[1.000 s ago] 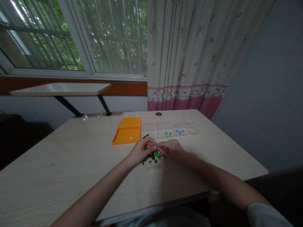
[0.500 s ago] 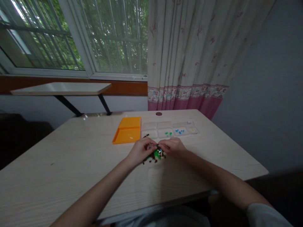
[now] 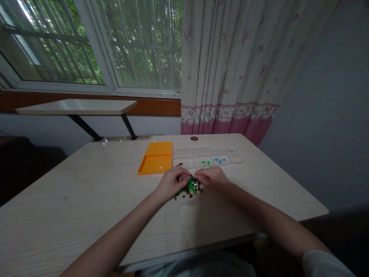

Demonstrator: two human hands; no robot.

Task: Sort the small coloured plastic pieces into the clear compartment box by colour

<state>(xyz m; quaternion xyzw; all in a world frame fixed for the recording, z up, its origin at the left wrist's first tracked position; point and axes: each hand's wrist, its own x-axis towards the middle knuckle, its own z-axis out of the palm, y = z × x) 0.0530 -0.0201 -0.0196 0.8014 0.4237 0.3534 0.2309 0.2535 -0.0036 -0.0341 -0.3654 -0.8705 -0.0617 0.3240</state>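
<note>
A small heap of green and dark brown beads [image 3: 190, 190] lies on the wooden table [image 3: 86, 200]. My left hand [image 3: 172, 182] and my right hand [image 3: 212, 178] rest on either side of the heap, fingertips meeting over it. Both hands have their fingers curled and pinched together; what they pinch is too small to make out. Just behind the hands lies a clear compartment tray [image 3: 207, 157] with a few green, blue and yellow beads in separate cells.
An orange lid or tray [image 3: 156, 163] lies left of the clear tray. A small hole [image 3: 194, 138] sits at the table's far edge. Behind are a window, a curtain [image 3: 230, 65] and a narrow shelf [image 3: 77, 107]. The table's right edge is near my right arm.
Both hands stay at the heap with only slight finger movement; the view has shifted a little.
</note>
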